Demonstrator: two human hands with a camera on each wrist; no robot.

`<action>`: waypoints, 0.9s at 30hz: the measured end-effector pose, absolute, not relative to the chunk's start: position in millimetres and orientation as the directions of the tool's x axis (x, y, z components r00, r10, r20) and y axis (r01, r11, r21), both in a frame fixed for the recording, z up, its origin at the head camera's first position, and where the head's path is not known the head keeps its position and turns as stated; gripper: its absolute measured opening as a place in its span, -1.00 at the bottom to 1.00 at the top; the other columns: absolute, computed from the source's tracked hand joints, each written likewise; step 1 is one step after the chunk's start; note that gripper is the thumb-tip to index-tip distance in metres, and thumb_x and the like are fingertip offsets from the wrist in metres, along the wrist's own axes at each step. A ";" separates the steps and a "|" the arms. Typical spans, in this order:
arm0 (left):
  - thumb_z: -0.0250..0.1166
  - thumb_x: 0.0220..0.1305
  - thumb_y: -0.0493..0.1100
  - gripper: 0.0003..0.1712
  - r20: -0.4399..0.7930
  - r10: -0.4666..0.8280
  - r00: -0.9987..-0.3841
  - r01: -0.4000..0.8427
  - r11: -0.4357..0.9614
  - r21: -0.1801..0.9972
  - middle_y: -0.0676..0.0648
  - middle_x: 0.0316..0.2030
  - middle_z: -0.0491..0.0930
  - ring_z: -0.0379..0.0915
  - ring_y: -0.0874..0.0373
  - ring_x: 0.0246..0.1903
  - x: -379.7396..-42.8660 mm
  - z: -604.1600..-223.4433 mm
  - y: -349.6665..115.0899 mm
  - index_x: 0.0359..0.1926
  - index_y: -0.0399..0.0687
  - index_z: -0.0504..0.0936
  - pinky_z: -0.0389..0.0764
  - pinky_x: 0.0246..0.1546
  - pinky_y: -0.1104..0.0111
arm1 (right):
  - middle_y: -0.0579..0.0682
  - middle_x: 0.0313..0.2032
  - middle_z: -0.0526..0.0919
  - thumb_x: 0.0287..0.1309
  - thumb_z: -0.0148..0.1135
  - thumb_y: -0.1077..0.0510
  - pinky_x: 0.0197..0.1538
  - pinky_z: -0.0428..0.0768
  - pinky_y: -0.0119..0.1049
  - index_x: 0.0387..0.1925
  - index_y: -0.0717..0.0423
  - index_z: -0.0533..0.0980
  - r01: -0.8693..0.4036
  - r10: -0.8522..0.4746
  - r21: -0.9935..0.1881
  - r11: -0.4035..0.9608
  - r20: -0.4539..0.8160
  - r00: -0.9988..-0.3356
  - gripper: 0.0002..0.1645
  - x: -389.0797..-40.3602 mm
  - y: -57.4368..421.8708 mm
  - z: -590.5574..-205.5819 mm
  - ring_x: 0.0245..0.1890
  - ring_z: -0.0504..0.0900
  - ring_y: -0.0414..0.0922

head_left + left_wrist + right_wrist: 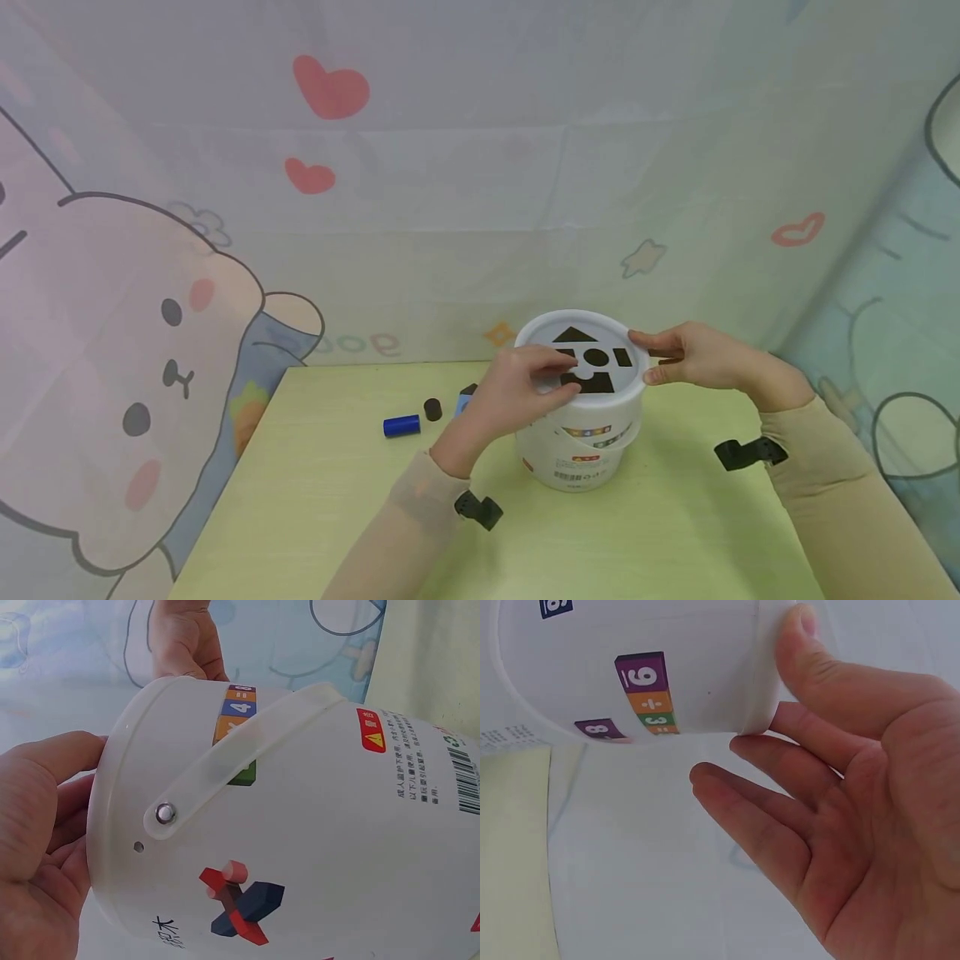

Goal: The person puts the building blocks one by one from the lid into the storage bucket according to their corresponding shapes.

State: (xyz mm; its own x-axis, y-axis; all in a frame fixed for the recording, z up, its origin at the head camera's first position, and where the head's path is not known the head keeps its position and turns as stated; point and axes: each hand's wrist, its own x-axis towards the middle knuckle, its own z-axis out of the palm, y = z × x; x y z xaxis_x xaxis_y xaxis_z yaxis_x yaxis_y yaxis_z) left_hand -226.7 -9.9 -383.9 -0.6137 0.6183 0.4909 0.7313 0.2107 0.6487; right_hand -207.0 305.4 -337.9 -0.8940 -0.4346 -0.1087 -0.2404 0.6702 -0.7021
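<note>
A white plastic bucket stands upright on the table. On top is its round white lid with dark cut-out shapes. My left hand reaches over the lid from the left, fingers bent and spread above the cut-outs; no object shows between them. In the left wrist view that hand lies against the lid's side, its fingertips partly hidden. From the right, my right hand touches the rim with thumb and fingertips. In the right wrist view its other fingers stretch out apart from the bucket.
Left of the bucket lie a blue cylinder, a small dark cylinder and a light blue block, partly hidden by my left hand. A translucent carrying handle hangs on the bucket. A printed cloth covers the wall behind the table.
</note>
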 end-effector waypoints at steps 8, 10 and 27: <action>0.54 0.34 -0.24 -0.68 0.521 0.605 -0.602 0.740 0.178 0.649 -0.15 -0.01 0.79 0.75 0.10 0.02 -228.8 -387.0 -10.6 0.08 -0.25 0.80 0.66 0.08 0.49 | 0.32 0.55 0.24 0.40 0.46 0.07 0.32 0.58 0.15 0.53 0.37 0.31 -0.262 -0.420 -0.670 0.694 -0.081 -0.904 -0.13 -207.9 306.5 -336.3 0.36 0.49 0.40; 0.54 0.34 -0.25 -0.68 0.526 0.608 -0.595 0.745 0.171 0.645 -0.15 -0.02 0.79 0.75 0.09 0.02 -228.9 -387.6 -10.8 0.07 -0.25 0.81 0.66 0.08 0.49 | 0.31 0.56 0.23 0.38 0.48 0.07 0.31 0.59 0.14 0.52 0.37 0.34 -0.278 -0.419 -0.651 0.706 -0.068 -0.905 -0.14 -206.8 305.7 -335.3 0.35 0.50 0.41; 0.44 0.40 -0.35 -0.73 0.661 0.457 -0.595 0.748 0.014 0.664 -0.23 0.01 0.77 0.76 -0.01 -0.01 -233.5 -403.2 -36.0 0.09 -0.31 0.79 0.75 0.04 0.31 | 0.35 0.39 0.46 0.21 0.57 -0.20 0.15 0.70 0.16 0.36 0.38 0.52 -0.381 -0.445 -0.440 0.813 -0.048 -0.894 -0.07 -209.4 299.4 -322.0 0.15 0.69 0.37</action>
State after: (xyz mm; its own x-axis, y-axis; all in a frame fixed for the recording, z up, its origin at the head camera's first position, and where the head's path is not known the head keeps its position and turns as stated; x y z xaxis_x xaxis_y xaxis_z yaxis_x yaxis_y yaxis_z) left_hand -233.5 -36.0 -403.2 -0.5951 0.4572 0.6609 0.7480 0.0143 0.6635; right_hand -209.4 299.4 -322.0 -0.8944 -0.4446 -0.0482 -0.3806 0.8132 -0.4403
